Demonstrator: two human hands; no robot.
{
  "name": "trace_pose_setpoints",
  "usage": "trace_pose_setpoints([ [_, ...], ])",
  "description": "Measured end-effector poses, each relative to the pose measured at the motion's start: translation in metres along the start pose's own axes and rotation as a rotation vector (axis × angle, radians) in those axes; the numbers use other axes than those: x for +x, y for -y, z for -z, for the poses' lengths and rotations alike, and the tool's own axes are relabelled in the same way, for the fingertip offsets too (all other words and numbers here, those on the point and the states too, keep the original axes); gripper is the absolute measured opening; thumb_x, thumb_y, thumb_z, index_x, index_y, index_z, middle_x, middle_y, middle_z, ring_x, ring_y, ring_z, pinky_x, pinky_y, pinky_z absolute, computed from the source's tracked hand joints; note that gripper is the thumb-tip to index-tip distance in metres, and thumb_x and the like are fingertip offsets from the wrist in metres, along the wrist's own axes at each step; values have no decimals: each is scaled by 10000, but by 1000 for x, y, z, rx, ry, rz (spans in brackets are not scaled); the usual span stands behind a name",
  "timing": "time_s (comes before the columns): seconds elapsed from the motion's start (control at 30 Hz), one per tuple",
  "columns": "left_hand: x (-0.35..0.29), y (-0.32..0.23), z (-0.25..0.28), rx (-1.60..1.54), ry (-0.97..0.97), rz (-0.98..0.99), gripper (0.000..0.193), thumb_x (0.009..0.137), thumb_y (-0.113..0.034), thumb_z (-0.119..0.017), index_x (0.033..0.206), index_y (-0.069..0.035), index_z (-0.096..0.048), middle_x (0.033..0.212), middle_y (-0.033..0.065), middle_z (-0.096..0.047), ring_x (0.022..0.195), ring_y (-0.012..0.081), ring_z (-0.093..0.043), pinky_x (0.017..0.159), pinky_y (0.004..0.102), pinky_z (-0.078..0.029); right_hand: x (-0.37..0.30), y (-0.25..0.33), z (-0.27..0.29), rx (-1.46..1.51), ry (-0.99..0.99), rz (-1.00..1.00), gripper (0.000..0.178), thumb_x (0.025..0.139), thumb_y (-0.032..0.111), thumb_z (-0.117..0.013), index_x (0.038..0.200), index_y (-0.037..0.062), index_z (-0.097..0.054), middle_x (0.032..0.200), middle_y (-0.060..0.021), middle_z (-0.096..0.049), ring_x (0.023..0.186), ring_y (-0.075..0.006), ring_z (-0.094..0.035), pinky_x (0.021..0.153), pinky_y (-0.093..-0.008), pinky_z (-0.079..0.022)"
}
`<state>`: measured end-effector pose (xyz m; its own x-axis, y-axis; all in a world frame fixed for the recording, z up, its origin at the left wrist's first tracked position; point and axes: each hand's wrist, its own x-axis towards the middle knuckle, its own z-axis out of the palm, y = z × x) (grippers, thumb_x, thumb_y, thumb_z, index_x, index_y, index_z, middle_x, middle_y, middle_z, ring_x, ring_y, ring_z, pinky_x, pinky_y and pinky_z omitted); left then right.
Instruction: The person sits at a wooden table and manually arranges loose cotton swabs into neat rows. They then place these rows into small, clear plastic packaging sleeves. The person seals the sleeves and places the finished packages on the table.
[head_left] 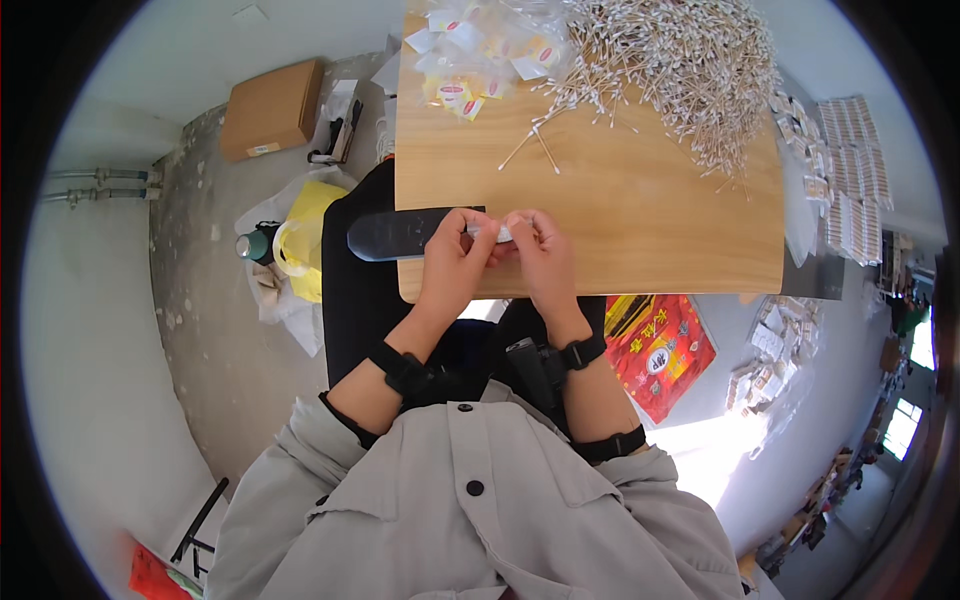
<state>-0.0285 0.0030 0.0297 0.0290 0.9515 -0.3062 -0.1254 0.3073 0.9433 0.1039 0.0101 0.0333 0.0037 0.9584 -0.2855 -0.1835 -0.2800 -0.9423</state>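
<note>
Close together over the near edge of the wooden table (640, 235), my left hand (460, 255) and my right hand (540, 262) are both closed, with fingertips pinched. Between them is a small whitish piece (504, 234), mostly covered by the fingers; its kind cannot be made out. A flat black strip with a rounded end (385, 236) lies beneath my left hand and juts past the table's left side. Farther off on the tabletop spreads a large heap of cotton swabs (690, 70). Two loose swabs (541, 146) lie crossed in front of it.
Clear plastic bags with printed cards (470, 60) lie at the table's far left. Stacked swab packs (852, 165) stand beyond its right side, and more packs (775, 350) lie below. On the left floor are a cardboard box (270, 110), a yellow bag (303, 240) and a bottle (252, 246).
</note>
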Motion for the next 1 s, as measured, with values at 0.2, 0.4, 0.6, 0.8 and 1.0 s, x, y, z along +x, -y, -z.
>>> trace_pose_setpoints([
  [0.2, -2, 11, -11, 102, -115, -191, 208, 982, -206, -626, 1001, -10, -560, 869, 38, -645, 750, 67, -592, 652, 220, -488, 1, -19, -3, -332, -131, 201, 215, 985, 199, -581, 1012, -8, -633, 942, -100, -644, 837, -187, -628, 767, -300, -497],
  [0.4, 7, 20, -8, 388, -241, -383, 227, 961, -213, -634, 953, 7, -575, 821, 108, -637, 681, 156, -614, 628, 307, -503, 5, -29, -3, -244, -132, 162, 255, 1006, 234, -550, 1002, -11, -621, 938, -98, -640, 828, -187, -634, 759, -295, -502],
  [0.6, -2, 14, -3, -31, -126, -165, 294, 1018, -250, -561, 879, 7, -601, 727, 21, -615, 597, 49, -555, 599, 218, -501, -1, -15, -11, 71, -55, 18, 309, 1046, 280, -468, 1021, -5, -582, 908, -96, -663, 764, -154, -674, 694, -283, -557],
  [0.8, -7, 7, 8, -119, -44, -118, 207, 966, -196, -643, 990, 7, -670, 783, 1, -629, 654, 54, -560, 620, 202, -482, -3, -14, -15, 84, -96, 59, 317, 1049, 279, -462, 996, -16, -569, 900, -107, -663, 717, -159, -687, 655, -277, -573],
  [1.0, -9, -5, 15, 253, -62, -322, 269, 810, -69, -779, 1058, -13, -691, 814, 1, -599, 671, 72, -540, 621, 229, -462, 9, -27, -7, 51, -70, 63, 319, 1045, 290, -474, 991, -4, -583, 900, -91, -659, 730, -136, -674, 669, -266, -568],
])
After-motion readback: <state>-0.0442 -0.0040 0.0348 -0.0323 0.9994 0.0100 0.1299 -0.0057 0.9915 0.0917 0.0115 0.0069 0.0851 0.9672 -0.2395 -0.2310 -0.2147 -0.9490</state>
